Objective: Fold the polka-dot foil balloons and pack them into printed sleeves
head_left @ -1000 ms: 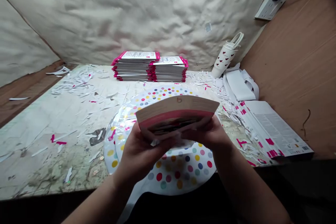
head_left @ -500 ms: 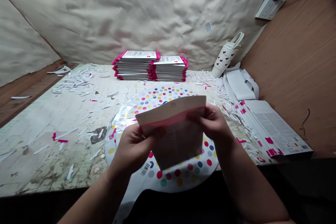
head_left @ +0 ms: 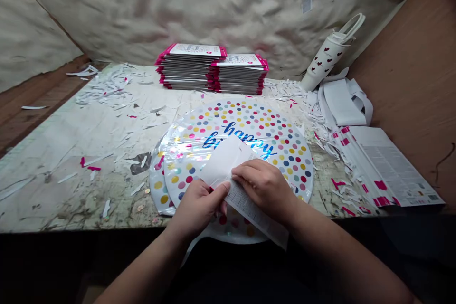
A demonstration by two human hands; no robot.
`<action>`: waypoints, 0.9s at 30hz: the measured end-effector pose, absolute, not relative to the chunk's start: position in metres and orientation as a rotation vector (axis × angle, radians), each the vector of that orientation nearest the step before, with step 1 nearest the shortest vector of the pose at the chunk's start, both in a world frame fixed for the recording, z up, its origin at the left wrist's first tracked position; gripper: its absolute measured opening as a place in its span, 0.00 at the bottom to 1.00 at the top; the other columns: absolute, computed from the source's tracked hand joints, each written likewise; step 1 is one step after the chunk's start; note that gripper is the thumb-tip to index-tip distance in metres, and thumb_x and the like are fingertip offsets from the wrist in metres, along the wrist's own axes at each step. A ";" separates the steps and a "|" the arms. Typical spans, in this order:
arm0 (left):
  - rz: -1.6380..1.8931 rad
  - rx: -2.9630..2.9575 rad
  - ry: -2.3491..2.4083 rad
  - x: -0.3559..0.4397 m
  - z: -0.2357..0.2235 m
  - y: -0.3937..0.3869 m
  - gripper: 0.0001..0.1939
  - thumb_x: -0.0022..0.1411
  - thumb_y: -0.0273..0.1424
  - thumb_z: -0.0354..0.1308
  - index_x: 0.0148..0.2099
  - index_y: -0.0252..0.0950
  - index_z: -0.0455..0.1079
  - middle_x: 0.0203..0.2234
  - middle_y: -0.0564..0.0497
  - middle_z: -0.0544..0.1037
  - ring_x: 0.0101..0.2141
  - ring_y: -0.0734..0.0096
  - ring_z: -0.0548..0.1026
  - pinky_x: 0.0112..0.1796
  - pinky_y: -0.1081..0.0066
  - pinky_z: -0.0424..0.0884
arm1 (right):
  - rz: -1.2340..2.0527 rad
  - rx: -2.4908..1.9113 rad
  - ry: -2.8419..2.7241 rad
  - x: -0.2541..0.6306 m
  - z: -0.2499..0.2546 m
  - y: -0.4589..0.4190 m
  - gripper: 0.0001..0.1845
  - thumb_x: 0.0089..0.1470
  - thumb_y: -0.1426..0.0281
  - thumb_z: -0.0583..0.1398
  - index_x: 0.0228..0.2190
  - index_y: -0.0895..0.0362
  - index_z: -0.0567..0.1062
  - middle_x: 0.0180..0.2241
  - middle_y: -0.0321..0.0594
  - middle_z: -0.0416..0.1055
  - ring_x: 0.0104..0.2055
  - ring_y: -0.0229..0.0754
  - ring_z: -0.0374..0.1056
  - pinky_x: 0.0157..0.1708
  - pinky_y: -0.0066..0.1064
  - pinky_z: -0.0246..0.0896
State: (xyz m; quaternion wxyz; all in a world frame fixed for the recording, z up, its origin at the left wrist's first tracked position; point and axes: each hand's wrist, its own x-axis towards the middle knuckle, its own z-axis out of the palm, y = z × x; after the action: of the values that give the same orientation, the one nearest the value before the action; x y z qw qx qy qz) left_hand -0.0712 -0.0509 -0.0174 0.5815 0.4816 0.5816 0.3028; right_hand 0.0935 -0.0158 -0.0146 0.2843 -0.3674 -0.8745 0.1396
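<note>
Both my hands hold a white printed card sleeve, tilted over the round foil balloons. Small grey text covers its lower part. My left hand pinches its left edge between thumb and fingers. On the upper right side, my right hand is closed with its fingertips against the card, thumb mostly hidden. Beneath lies a flat foil balloon with coloured dots and blue "happy" lettering; the card and my hands cover part of the lettering. Another dotted foil edge shows under it on the left.
Two stacks of pink-edged printed packs stand at the back. A white tumbler with hearts leans by the right wall. Flat printed cards lie at the right, near a white strip roll. Paper scraps litter the table.
The card has turned from its plain, pink-banded side to a white, text-printed side and now slants. My right hand has moved inward and down along it. The camera view has shifted.
</note>
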 end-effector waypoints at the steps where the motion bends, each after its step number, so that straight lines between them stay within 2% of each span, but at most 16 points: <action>1: 0.710 1.140 1.363 -0.071 -0.017 -0.052 0.25 0.57 0.40 0.54 0.13 0.33 0.66 0.07 0.53 0.66 0.14 0.78 0.60 0.20 0.76 0.56 | 0.350 -0.984 -2.362 0.093 -0.014 -0.015 0.10 0.56 0.74 0.52 0.30 0.59 0.73 0.29 0.43 0.71 0.34 0.41 0.66 0.36 0.31 0.61; 5: 0.696 1.137 1.336 -0.070 -0.017 -0.052 0.24 0.57 0.40 0.54 0.13 0.33 0.67 0.08 0.52 0.67 0.14 0.76 0.64 0.20 0.75 0.58 | 0.295 -1.031 -2.395 0.094 -0.015 -0.011 0.10 0.54 0.77 0.51 0.29 0.60 0.72 0.29 0.45 0.70 0.34 0.43 0.65 0.35 0.32 0.61; 10: 0.654 1.136 1.341 -0.071 -0.018 -0.053 0.24 0.57 0.40 0.53 0.15 0.32 0.69 0.10 0.49 0.70 0.15 0.74 0.66 0.21 0.75 0.61 | 0.486 -0.967 -2.377 0.102 -0.013 -0.008 0.09 0.55 0.77 0.52 0.34 0.58 0.71 0.31 0.41 0.73 0.35 0.39 0.67 0.36 0.29 0.61; 18: 0.628 1.166 1.356 -0.064 -0.012 -0.054 0.23 0.57 0.41 0.52 0.16 0.31 0.70 0.11 0.48 0.72 0.15 0.74 0.67 0.20 0.76 0.61 | -0.098 -0.953 -2.642 0.089 -0.010 -0.018 0.11 0.52 0.79 0.50 0.24 0.60 0.69 0.24 0.43 0.66 0.27 0.41 0.60 0.24 0.30 0.55; 21: 0.619 1.092 1.292 -0.068 -0.017 -0.054 0.23 0.57 0.41 0.53 0.19 0.30 0.72 0.13 0.46 0.74 0.17 0.71 0.70 0.22 0.74 0.64 | -0.208 -1.166 -2.443 0.120 -0.013 0.001 0.11 0.51 0.80 0.48 0.28 0.59 0.69 0.27 0.44 0.66 0.30 0.42 0.61 0.28 0.31 0.58; 24: 0.655 1.014 1.317 -0.072 -0.023 -0.053 0.22 0.56 0.41 0.54 0.18 0.30 0.71 0.14 0.46 0.75 0.17 0.70 0.71 0.23 0.74 0.66 | -0.339 -1.656 -2.090 0.173 -0.008 0.017 0.12 0.52 0.78 0.49 0.33 0.59 0.70 0.30 0.47 0.68 0.32 0.46 0.63 0.31 0.37 0.61; 26: 0.712 0.966 1.376 -0.071 -0.024 -0.052 0.21 0.55 0.40 0.56 0.19 0.30 0.72 0.15 0.46 0.75 0.17 0.72 0.71 0.23 0.74 0.66 | -0.349 -1.774 -1.998 0.193 -0.001 0.014 0.13 0.53 0.74 0.51 0.41 0.59 0.69 0.38 0.52 0.68 0.40 0.53 0.64 0.36 0.44 0.61; 27: 0.750 0.944 1.393 -0.068 -0.024 -0.053 0.20 0.55 0.40 0.56 0.20 0.30 0.72 0.16 0.46 0.76 0.18 0.72 0.71 0.24 0.74 0.67 | -0.278 -1.716 -2.081 0.194 0.001 0.007 0.18 0.52 0.72 0.53 0.46 0.59 0.66 0.43 0.53 0.67 0.46 0.55 0.63 0.40 0.46 0.61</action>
State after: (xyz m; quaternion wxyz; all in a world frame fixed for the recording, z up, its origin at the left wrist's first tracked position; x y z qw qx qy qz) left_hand -0.0679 -0.0526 -0.0245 0.6047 0.4081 0.6023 0.3241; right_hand 0.1944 0.0065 0.0010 0.2134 -0.6183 -0.7498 -0.1000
